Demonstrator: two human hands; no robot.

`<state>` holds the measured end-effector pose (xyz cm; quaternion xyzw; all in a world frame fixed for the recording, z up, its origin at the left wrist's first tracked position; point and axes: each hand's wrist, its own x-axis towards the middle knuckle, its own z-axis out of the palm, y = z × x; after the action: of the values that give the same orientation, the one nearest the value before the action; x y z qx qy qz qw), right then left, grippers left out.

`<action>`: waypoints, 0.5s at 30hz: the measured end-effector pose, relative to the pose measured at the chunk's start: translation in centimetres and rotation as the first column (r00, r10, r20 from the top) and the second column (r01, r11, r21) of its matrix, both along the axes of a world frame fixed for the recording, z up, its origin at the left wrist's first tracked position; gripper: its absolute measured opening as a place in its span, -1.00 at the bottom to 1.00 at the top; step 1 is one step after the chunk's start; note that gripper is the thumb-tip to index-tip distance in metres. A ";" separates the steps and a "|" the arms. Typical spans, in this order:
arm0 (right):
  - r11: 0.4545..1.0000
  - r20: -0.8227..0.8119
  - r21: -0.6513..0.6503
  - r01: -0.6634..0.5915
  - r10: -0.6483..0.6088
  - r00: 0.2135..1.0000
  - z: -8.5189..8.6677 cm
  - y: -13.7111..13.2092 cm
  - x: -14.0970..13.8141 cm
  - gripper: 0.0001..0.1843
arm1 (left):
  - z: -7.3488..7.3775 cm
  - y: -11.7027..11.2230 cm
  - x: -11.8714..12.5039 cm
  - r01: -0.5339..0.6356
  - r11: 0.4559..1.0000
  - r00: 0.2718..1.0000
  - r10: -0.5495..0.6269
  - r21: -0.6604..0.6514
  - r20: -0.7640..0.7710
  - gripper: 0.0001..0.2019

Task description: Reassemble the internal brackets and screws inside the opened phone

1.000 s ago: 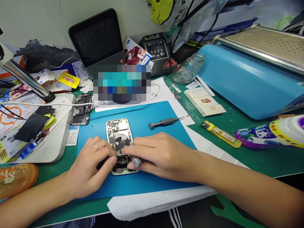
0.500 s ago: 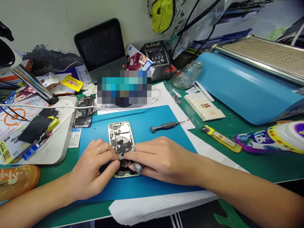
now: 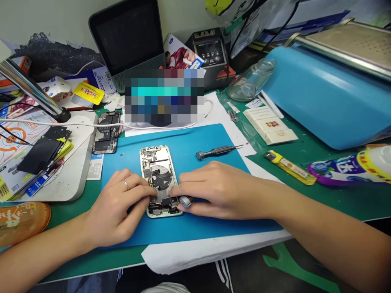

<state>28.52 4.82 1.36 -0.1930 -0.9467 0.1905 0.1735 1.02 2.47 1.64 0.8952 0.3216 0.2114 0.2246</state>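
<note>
An opened phone [image 3: 157, 171] with its insides bare lies lengthwise on a blue mat [image 3: 195, 140]. My left hand [image 3: 117, 209], a ring on one finger, presses its fingertips on a dark part at the phone's lower end. My right hand [image 3: 214, 189] comes in from the right, fingertips on the same spot. A tool with a round grey end [image 3: 185, 202] is tucked under its fingers. The lower part of the phone is hidden by both hands.
A black screwdriver [image 3: 218, 151] lies on the mat behind my right hand. Another opened phone [image 3: 105, 137] sits at the mat's left edge, by a white board [image 3: 73, 171]. A cigarette pack [image 3: 270, 129], yellow lighter [image 3: 290, 167], glass jar [image 3: 250, 81] and blue machine [image 3: 324, 97] stand right.
The view shifted a little. Both hands stay on the phone's lower end; my right hand and the grey-ended tool slid slightly right along it.
</note>
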 end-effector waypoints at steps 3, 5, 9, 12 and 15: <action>1.000 0.008 -0.027 -0.001 0.001 1.000 0.1 0.0 -0.1 -0.77 | -0.3 -0.1 -0.1 0.035 0.999 0.999 -0.035 0.026 -0.014 -0.75; 0.999 0.040 -0.047 -0.004 0.006 0.999 0.0 0.0 -0.1 -0.77 | -0.3 -0.2 -0.2 0.073 0.996 0.997 -0.072 0.052 -0.029 -0.74; 0.997 0.083 -0.068 -0.032 0.038 0.996 -0.1 0.1 -0.1 -0.79 | -0.3 -0.2 -0.3 0.140 0.982 0.990 -0.135 0.129 -0.051 -0.71; 0.997 0.081 -0.062 -0.043 0.048 0.996 -0.2 0.2 -0.1 -0.78 | -0.3 -0.1 -0.3 0.180 0.970 0.983 -0.173 0.166 -0.055 -0.68; 0.998 0.100 -0.060 -0.030 0.036 0.994 -0.2 0.1 -0.1 -0.76 | -0.3 -0.1 -0.3 0.220 0.960 0.975 -0.214 0.171 -0.057 -0.67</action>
<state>28.40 4.95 1.17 -0.1916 -0.9515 0.2107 0.1163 0.71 2.38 1.38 0.9453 0.2058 0.1959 0.1602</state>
